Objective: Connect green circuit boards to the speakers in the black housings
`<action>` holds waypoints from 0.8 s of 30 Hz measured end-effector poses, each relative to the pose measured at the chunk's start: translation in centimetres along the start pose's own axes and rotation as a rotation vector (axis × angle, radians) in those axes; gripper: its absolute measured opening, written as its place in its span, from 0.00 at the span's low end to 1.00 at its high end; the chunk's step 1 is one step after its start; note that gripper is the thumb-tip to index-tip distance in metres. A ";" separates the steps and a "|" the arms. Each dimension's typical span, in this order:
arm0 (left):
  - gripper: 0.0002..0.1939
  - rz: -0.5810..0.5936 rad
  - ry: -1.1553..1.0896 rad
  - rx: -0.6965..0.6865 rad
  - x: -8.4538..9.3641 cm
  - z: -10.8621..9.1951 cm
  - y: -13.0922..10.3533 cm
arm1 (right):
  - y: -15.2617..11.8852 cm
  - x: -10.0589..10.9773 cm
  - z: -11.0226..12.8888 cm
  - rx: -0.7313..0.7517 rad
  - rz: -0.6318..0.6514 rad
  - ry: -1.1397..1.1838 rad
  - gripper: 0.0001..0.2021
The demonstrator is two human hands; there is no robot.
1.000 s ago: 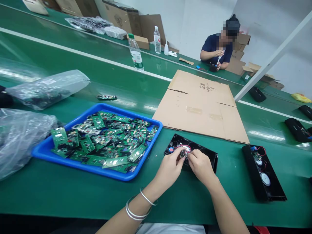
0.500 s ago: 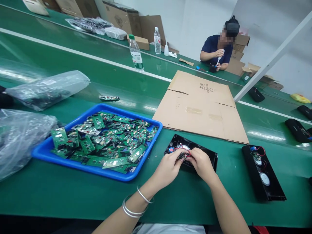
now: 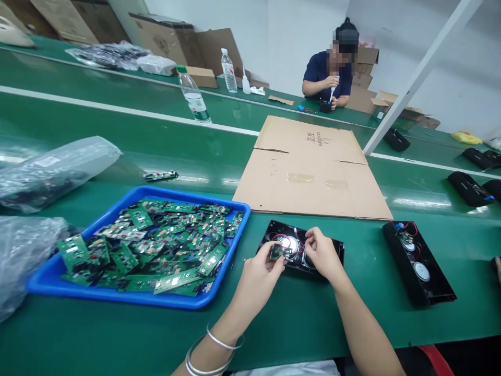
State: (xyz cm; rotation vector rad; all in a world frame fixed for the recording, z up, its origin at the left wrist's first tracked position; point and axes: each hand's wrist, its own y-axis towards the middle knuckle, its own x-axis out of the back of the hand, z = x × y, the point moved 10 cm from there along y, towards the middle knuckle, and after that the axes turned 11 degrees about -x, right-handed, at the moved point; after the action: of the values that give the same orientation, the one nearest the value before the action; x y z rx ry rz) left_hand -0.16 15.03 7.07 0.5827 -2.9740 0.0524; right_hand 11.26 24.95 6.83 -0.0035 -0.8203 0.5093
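Between the thumb and fingers of my left hand [image 3: 261, 269] is a small green circuit board [image 3: 277, 252], tilted over an open black speaker housing [image 3: 274, 230]. Inside the housing, a round silver speaker magnet [image 3: 290, 244] shows behind the board, with thin red wires [image 3: 300, 241] near it. My right hand [image 3: 324, 255] is over the right part of the housing, its thumb and forefinger pinched together close to the wires. What that pinch holds, if anything, is too small to make out.
Left of my hands, a blue tray [image 3: 230, 256] holds many loose circuit boards. A flat cardboard sheet [image 3: 313, 198] lies behind the housing. At right rests another open speaker housing [image 3: 434, 277]. Plastic bags [image 3: 27, 261] lie far left; a water bottle [image 3: 194, 102] stands behind. Across the bench sits a co-worker [image 3: 326, 73].
My hands, close together before, have come apart. My left hand has moved left with the circuit board; my right hand is at the housing's right part. The whole view has shifted slightly.
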 end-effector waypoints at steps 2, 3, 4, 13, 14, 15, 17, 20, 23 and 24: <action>0.12 -0.016 0.001 0.005 0.0 0.0 0.1 | -0.4 0.4 -0.2 0.005 0.029 0.033 0.08; 0.12 -0.026 0.002 0.000 -0.1 -0.1 0.2 | -0.7 0.6 -0.2 0.015 0.048 0.039 0.08; 0.11 -0.035 0.002 -0.008 -0.1 -0.2 0.2 | -0.9 0.8 -0.1 0.027 0.063 0.038 0.08; 0.13 -0.035 0.091 -0.030 -0.3 -0.5 -0.2 | -0.1 -0.6 1.4 0.015 0.066 -0.060 0.14; 0.13 -0.036 0.102 -0.029 -0.2 -0.5 -0.2 | 0.0 -0.7 1.5 0.017 0.066 -0.054 0.14; 0.14 -0.037 0.111 -0.028 0.0 -0.5 -0.3 | 0.1 -0.6 1.6 0.023 0.062 -0.039 0.13; 0.14 -0.040 0.115 -0.026 0.2 -0.5 -0.3 | 0.2 -0.2 1.7 0.039 0.046 0.016 0.10; 0.14 -0.054 0.095 -0.024 0.2 -0.5 -0.2 | -0.1 1.1 0.9 0.046 -0.005 0.143 0.07; 0.15 -0.059 0.060 -0.032 -0.4 -0.2 0.0 | -1.1 2.0 -0.3 0.053 -0.044 0.245 0.09; 0.15 -0.056 0.049 -0.039 -0.7 -0.2 0.1 | -1.6 2.1 -0.5 0.063 -0.049 0.264 0.10</action>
State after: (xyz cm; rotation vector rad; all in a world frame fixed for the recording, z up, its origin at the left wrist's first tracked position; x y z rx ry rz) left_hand 0.40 15.42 7.16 0.6503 -2.9029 0.0043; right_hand 13.52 24.56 8.24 0.0073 -0.5444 0.4767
